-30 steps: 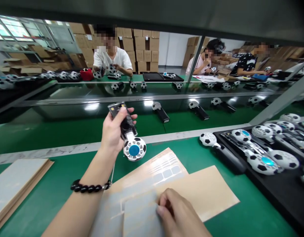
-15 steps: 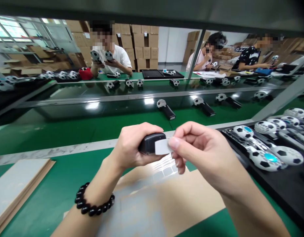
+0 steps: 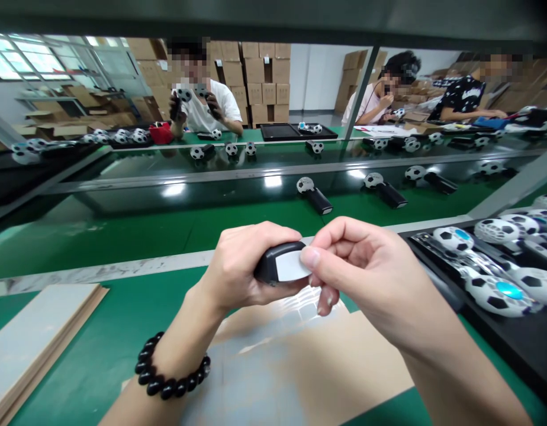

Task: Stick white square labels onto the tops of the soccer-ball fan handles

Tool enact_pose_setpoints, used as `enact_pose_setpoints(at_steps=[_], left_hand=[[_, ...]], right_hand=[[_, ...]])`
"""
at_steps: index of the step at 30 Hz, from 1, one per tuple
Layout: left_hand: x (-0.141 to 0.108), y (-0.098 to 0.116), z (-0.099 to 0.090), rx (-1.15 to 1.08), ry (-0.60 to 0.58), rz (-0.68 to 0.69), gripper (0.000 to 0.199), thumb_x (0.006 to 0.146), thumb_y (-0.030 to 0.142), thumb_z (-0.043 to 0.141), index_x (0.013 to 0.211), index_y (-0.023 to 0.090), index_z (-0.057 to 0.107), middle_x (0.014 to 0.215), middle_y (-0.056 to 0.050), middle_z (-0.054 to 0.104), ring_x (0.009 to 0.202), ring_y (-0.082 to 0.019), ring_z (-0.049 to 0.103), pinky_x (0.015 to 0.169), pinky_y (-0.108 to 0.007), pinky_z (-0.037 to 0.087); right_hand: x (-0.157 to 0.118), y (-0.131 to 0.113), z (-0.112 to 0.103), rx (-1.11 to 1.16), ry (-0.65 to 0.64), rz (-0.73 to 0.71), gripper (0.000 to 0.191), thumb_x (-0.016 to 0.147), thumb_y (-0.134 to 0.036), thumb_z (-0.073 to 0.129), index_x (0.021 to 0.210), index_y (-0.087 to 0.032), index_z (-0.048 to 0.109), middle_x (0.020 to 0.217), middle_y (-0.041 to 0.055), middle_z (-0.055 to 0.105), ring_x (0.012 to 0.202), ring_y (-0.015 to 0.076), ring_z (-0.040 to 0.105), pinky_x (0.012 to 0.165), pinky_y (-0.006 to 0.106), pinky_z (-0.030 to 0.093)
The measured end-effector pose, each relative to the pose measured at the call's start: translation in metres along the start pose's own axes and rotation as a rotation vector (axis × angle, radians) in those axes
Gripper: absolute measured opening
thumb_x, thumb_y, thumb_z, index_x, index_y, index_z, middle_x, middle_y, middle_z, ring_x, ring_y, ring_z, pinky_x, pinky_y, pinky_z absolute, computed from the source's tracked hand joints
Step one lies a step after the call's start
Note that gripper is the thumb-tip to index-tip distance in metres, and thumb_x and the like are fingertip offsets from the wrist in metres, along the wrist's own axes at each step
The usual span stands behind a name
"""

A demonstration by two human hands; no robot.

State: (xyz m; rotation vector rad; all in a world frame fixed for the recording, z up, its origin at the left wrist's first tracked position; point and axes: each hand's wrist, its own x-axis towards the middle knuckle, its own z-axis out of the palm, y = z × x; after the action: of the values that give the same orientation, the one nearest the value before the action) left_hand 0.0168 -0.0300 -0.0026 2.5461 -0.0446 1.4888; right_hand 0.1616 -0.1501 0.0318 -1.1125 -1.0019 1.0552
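Observation:
My left hand is wrapped round a black plastic handle, its flat end turned towards me; the rest of it is hidden in the palm. Against that end lies a small pale grey sticker. Its right edge is pinched between the thumb and finger of my right hand. Below both hands, a sheet of clear and pale labels on tan backing lies on the green table.
A black tray at the right holds several football-patterned heads. Stacked boards lie at the left. Football-headed devices with black handles rest on the green conveyor. Co-workers sit beyond, one with dark gloves.
The sticker has come to lie flatter and more squarely over the handle's end. The devices on the conveyor appear further right, and the view has shifted slightly.

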Motion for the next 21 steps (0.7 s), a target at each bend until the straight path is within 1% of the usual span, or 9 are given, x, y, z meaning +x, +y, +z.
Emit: enact_pose_setpoints(at_steps=[5,8,13,15,21], left_hand=[[0.0006,0.0017,-0.0011,0.011,-0.019,-0.003,0.028,0.087,0.034,0.075,0.108,0.021,0.064,0.083,-0.005,0.077,0.066,-0.018,0.073,0.060,-0.027,0.057],[0.0010,0.0019,-0.0012,0.018,-0.013,-0.006,0.028,0.087,0.035,0.075,0.108,0.021,0.063,0.082,-0.005,0.076,0.066,-0.018,0.073,0.060,-0.026,0.057],[0.0020,0.0020,-0.0015,0.023,0.000,0.019,0.029,0.090,0.040,0.073,0.105,0.019,0.061,0.080,-0.005,0.075,0.066,-0.016,0.072,0.056,-0.022,0.055],[0.0023,0.0024,-0.0019,0.021,0.000,0.018,0.029,0.090,0.040,0.073,0.105,0.019,0.061,0.081,-0.006,0.075,0.066,-0.016,0.072,0.056,-0.022,0.056],[0.0017,0.0027,-0.0011,0.031,-0.005,0.009,0.028,0.089,0.040,0.074,0.106,0.020,0.062,0.083,-0.005,0.076,0.067,-0.016,0.073,0.058,-0.023,0.057]], right_hand=[[-0.0024,-0.0002,0.0019,-0.053,0.019,-0.019,0.015,0.083,-0.021,0.076,0.072,-0.020,0.066,0.050,-0.0083,0.063,0.042,0.0085,0.065,0.042,0.014,0.054],[-0.0016,-0.0003,0.0014,-0.057,0.033,-0.022,0.014,0.081,-0.021,0.077,0.071,-0.020,0.066,0.050,-0.0080,0.063,0.042,0.0084,0.064,0.041,0.014,0.053],[0.0004,-0.0007,-0.0010,0.032,-0.049,0.020,0.017,0.082,-0.021,0.077,0.071,-0.020,0.065,0.052,-0.0083,0.064,0.043,0.0078,0.065,0.043,0.013,0.053],[0.0000,-0.0008,-0.0008,0.059,-0.053,0.021,0.017,0.084,-0.022,0.076,0.072,-0.020,0.065,0.052,-0.0084,0.064,0.043,0.0075,0.065,0.043,0.013,0.053],[-0.0020,-0.0010,0.0025,0.045,-0.008,0.010,0.015,0.078,-0.012,0.080,0.072,-0.020,0.068,0.051,-0.0093,0.064,0.045,0.0052,0.063,0.044,0.008,0.052]])
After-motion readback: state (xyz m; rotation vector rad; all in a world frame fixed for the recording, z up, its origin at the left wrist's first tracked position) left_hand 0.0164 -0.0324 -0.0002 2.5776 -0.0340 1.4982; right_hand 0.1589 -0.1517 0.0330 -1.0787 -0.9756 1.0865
